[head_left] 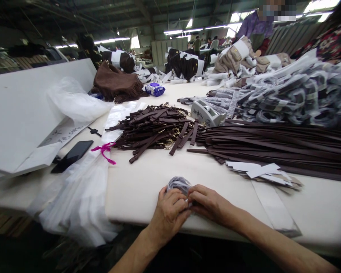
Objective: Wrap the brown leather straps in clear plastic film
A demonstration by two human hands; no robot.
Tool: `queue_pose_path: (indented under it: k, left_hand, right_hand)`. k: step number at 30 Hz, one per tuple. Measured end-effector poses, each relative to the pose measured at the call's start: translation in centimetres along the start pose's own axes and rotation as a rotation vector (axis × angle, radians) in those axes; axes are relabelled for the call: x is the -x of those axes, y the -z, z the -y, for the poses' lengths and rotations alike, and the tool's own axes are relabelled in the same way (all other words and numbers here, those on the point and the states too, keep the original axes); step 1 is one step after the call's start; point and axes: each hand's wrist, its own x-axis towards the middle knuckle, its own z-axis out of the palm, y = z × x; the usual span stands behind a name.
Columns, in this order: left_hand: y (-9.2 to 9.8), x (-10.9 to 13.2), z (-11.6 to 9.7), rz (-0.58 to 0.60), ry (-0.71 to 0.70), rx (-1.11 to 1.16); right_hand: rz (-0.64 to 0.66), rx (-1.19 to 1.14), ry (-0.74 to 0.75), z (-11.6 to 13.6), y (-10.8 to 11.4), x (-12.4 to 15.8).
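Observation:
Near the table's front edge, my left hand (172, 210) is wrapped round a coiled strap (178, 183) covered in clear plastic. My right hand (206, 201) pinches the right side of the same bundle, its fingertips close to my left fingers. The coil's lower part is hidden by both hands. Beyond them lies a heap of short dark brown straps (150, 131) with metal clasps. Long dark brown straps (272, 146) are stacked to the right. A grey tape dispenser (207, 113) stands between these piles and the wrapped straps (295, 93) behind.
White plastic sleeves (79, 201) hang over the front edge at left, near a phone (72, 156) and a pink tie (104, 151). Paper strips (263, 172) lie at right. A brown fringed bag (116, 83) and a blue packet (155, 90) stand farther back. Another person (255, 28) is across the table.

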Motion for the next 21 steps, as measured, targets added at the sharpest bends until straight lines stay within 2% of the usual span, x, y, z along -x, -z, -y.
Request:
queue_pose_path:
  k: [7, 12, 13, 15, 17, 18, 19, 21]
  left_hand:
    - [-1.2, 0.4, 0.6, -0.063, 0.013, 0.003]
    - [-1.1, -0.2, 0.1, -0.079, 0.067, 0.023]
    - [-0.8, -0.5, 0.0, -0.09, 0.111, 0.058]
    - [0.0, -0.9, -0.3, -0.141, 0.256, 0.187]
    - [0.9, -1.4, -0.4, -0.222, 0.433, 0.372]
    - [1.3, -1.5, -0.4, -0.257, 0.505, 0.47]
    - [1.6, -1.7, -0.4, -0.288, 0.556, 0.561]
    - [2.1, -1.9, -0.5, -0.328, 0.593, 0.694]
  right_hand:
    - [0.093, 0.284, 0.035, 0.2, 0.1, -0.4]
    - [0.059, 0.331, 0.075, -0.1, 0.1, -0.3]
    - [-0.008, 0.343, 0.072, 0.1, 0.1, -0.1]
    - [-0.282, 0.344, 0.019, 0.7, 0.1, 0.2]
    - [-0.608, 0.249, -0.154, 1.7, 0.1, 0.3]
    - [-0.694, 0.141, -0.275, 2.3, 0.0, 0.2]
    - [-0.7, 0.002, -0.395, 2.9, 0.0, -0.1]
    - [-0.585, -0.291, -0.553, 4.0, -0.3, -1.0]
